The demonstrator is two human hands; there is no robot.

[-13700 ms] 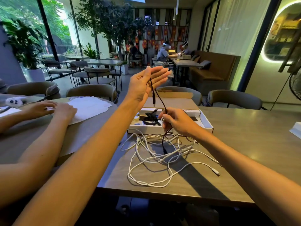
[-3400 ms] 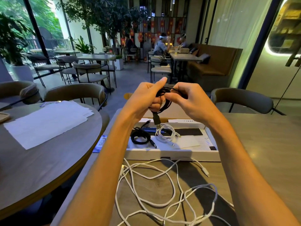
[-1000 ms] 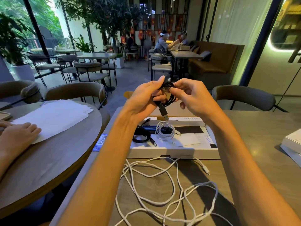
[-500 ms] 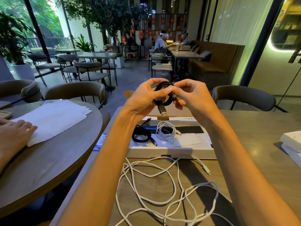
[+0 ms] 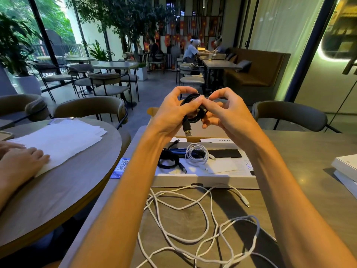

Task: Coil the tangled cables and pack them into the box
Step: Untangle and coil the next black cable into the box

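Holding a coiled black cable (image 5: 195, 118) up in the air above the far side of the open white box (image 5: 204, 181), the person had both hands on it at once. The left hand (image 5: 173, 113) kept a closed grip, thumb across the front of the loops and fingers curled over their top, and the cable's USB plug (image 5: 187, 130) hung down below that hand. The right hand (image 5: 229, 118) met it from the other side, its grip also closed, with thumb and fingertips pinching the right part of the coil and the forefinger arched above. Inside the box lay a second black coil (image 5: 167, 163) at the left and a small white coil (image 5: 196, 156) just beside it, the two close but apart. In front of the box, on the grey surface (image 5: 301, 155), a tangle of white cables (image 5: 195, 227) sprawled loose, one connector (image 5: 245, 201) lying off to the right of the heap. A blue QR card (image 5: 121, 168) sat at the surface's left edge. On the round table (image 5: 77, 182) to the left, another person's hand (image 5: 21, 163) rested on sheets of white paper (image 5: 58, 140).
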